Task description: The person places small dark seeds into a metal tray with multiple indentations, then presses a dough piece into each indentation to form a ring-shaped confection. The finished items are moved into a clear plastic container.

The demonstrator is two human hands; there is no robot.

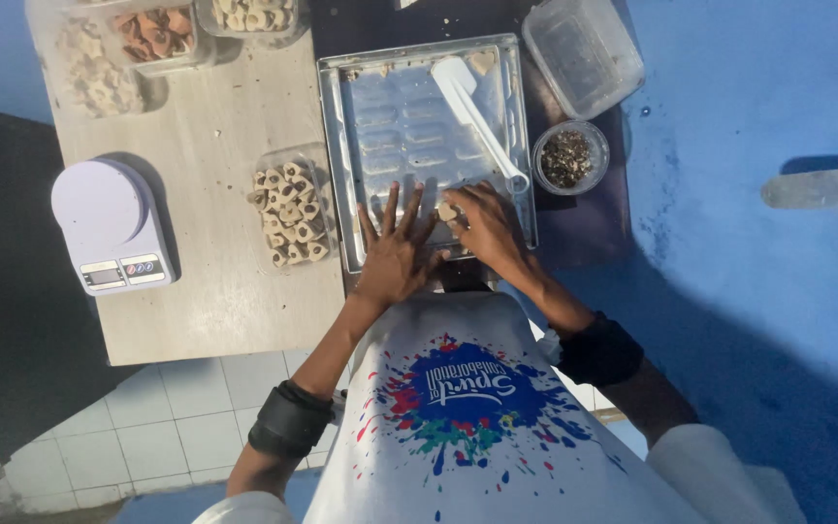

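Note:
A metal baking tray (356, 73) lies before me with a white scraper (477, 116) resting across it. My left hand (397, 254) lies flat, fingers spread, on the tray's near edge. Beside it, my right hand (490, 228) curls its fingers over small pale cookies (448, 211) at the tray's near side; whether it grips one I cannot tell. Another cookie (482, 61) sits in the tray's far right corner.
A clear tub of small cookies (290, 213) and a white kitchen scale (109, 225) sit on the wooden table to the left. Filled tubs (152, 34) stand at the back left. An empty plastic container (582, 53) and a small bowl of dark bits (569, 157) stand right.

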